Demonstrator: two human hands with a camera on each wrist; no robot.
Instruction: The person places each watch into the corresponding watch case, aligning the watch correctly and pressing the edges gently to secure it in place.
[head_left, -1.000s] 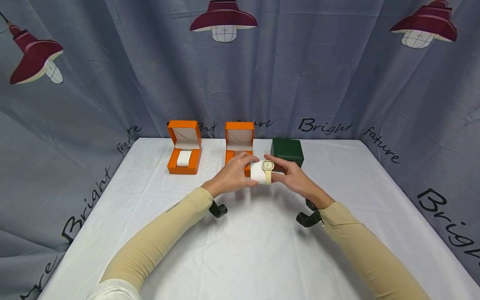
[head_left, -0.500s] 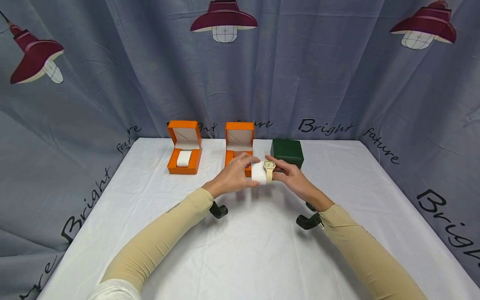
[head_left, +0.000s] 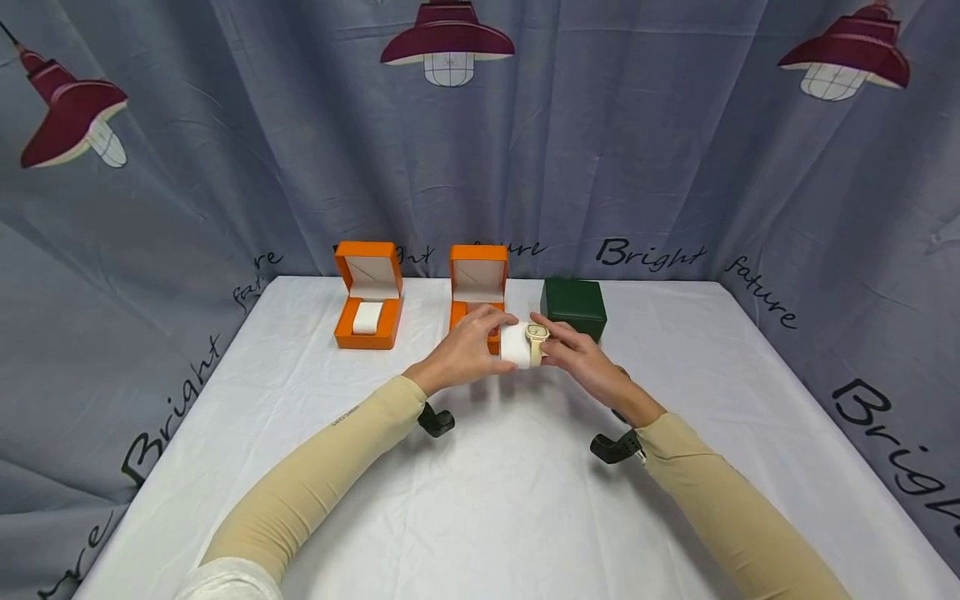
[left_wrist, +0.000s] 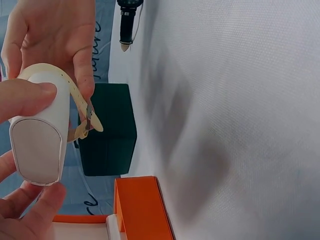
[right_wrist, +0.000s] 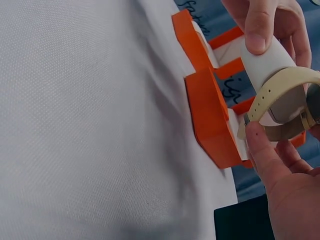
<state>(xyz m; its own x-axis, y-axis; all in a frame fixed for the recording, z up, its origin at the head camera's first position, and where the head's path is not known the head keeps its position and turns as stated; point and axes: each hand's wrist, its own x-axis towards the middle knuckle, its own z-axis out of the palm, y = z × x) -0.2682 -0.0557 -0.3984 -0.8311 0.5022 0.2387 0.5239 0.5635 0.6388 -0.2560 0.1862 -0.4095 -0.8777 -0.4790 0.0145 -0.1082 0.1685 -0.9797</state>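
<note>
Between both hands is a white watch cushion (head_left: 513,346), held above the table. My left hand (head_left: 471,346) grips its left end, thumb pressed on one side and fingers on the other. A watch with a squarish face (head_left: 537,332) and a cream strap (right_wrist: 287,82) loops loosely around the cushion's right end. With thumb and fingers, my right hand (head_left: 588,360) holds the watch; in the right wrist view the thumb touches the strap by its metal buckle. Whether the buckle is fastened I cannot tell. The strap's free tip (left_wrist: 98,124) sticks out in the left wrist view.
Behind my left hand stands an open orange box (head_left: 480,254), partly hidden. Another open orange box (head_left: 366,340) to its left holds a white cushion (head_left: 367,317). A closed dark green box (head_left: 574,304) sits behind my right hand. White cloth covers the table (head_left: 510,500).
My right hand's fingers have shifted slightly on the watch strap. The cushion and watch wobble a little, first right, then back left. The left hand stays nearly still and the boxes have not moved.
</note>
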